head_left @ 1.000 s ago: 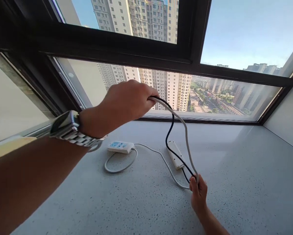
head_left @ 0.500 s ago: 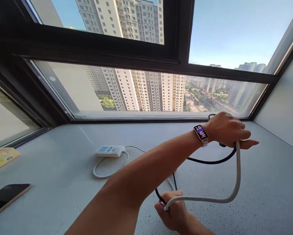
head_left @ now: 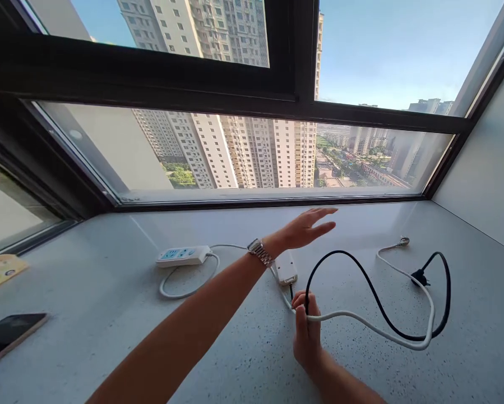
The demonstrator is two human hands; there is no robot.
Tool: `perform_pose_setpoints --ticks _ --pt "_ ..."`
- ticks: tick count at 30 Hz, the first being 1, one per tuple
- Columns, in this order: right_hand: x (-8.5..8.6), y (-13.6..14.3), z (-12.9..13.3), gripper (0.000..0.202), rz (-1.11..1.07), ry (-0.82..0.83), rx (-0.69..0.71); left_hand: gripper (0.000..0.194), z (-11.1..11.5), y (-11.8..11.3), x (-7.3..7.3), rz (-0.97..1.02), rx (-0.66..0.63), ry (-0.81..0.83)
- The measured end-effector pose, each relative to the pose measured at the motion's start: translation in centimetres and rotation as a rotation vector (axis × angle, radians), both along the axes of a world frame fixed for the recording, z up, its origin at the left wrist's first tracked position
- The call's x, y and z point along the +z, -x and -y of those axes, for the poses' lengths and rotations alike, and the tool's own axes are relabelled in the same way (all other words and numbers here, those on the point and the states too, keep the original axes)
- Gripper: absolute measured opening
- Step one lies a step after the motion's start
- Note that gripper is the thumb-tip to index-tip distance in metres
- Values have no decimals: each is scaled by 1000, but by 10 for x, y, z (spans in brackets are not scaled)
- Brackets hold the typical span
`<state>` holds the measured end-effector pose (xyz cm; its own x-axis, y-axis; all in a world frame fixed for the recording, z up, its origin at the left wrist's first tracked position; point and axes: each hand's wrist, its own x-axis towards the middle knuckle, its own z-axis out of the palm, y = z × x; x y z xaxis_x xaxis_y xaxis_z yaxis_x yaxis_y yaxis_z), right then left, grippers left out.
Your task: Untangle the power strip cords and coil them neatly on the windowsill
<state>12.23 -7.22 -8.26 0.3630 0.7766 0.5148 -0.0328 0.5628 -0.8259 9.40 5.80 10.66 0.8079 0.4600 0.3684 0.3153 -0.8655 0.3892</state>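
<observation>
My right hand [head_left: 308, 339] is closed around a white cable [head_left: 361, 321] and a black cable [head_left: 369, 289] near the front of the pale speckled sill. From there both cables loop out to the right, ending in a white plug [head_left: 403, 241] and a black plug [head_left: 420, 277] lying on the sill. My left hand [head_left: 304, 230], with a watch [head_left: 260, 251] on its wrist, is open and empty, fingers stretched out. It is over a white box [head_left: 286, 271], partly hidden by the hand and wrist. A white power strip [head_left: 183, 256] with blue-marked sockets rests left of my left forearm.
A phone [head_left: 12, 335] and a yellow packet [head_left: 3, 270] lie at the left edge. Dark window frames [head_left: 235, 205] bound the sill [head_left: 109, 314] at the back, and a pale wall [head_left: 487, 168] rises on the right.
My left hand has let go of the cables and moved left, opening. Their plug ends now lie on the sill at the right. My right hand still grips the cables, slightly higher.
</observation>
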Motion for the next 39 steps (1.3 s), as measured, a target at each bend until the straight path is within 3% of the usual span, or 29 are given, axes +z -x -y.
perform_pose_setpoints --ticks 3,6,8,10,14,22,26,30,33,35,37,39 --pt "4 -7 -8 31 -130 63 -143 40 -9 50 -57 -195 104 44" --pt "3 -19 -17 34 -193 201 -200 35 4 74 -116 -406 125 3" --pt "1 -29 -23 37 -250 275 -196 34 11 79 -140 -427 175 -21" --pt "-2 -39 -28 39 -326 312 -176 34 9 81 -151 -399 276 -30" --pt "-3 -51 -34 44 -431 344 -133 34 -21 95 -148 -338 547 5" --pt "6 -56 -34 49 -586 370 -49 41 -63 159 -134 -222 955 89" --pt "9 -53 -29 35 -381 355 67 41 -76 180 -134 -170 1163 159" --pt "9 -47 -22 32 -69 317 211 38 -82 192 -127 -116 1282 172" --pt "7 -43 -22 34 3 306 295 36 -78 187 -120 -84 1252 152" --pt "7 -41 -23 36 7 308 297 40 -68 171 -119 -77 1149 128" --pt "9 -41 -25 36 9 317 284 42 -50 146 -122 -83 985 106" --pt "10 -42 -25 36 -3 318 253 39 -20 120 -125 -94 718 111"
